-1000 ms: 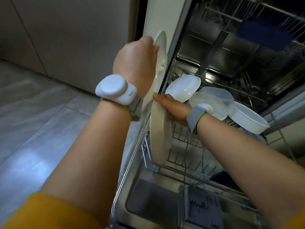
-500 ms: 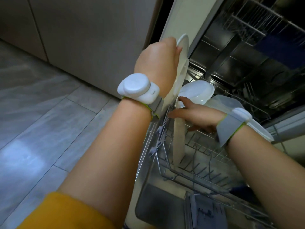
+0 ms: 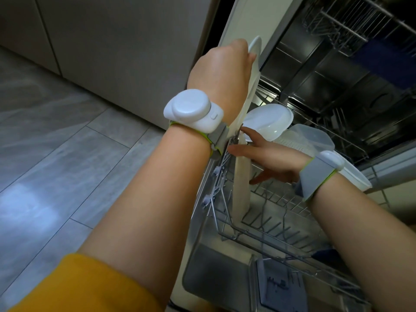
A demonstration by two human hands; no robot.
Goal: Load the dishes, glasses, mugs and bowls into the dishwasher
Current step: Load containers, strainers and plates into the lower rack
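Head view: left hand (image 3: 221, 70) grips a white plate (image 3: 253, 70); right hand (image 3: 273, 157), fingers spread, touches a racked beige plate (image 3: 242, 183).

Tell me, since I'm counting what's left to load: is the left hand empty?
No: the left hand grips a white round plate by its edge, held upright above the lower wire rack.
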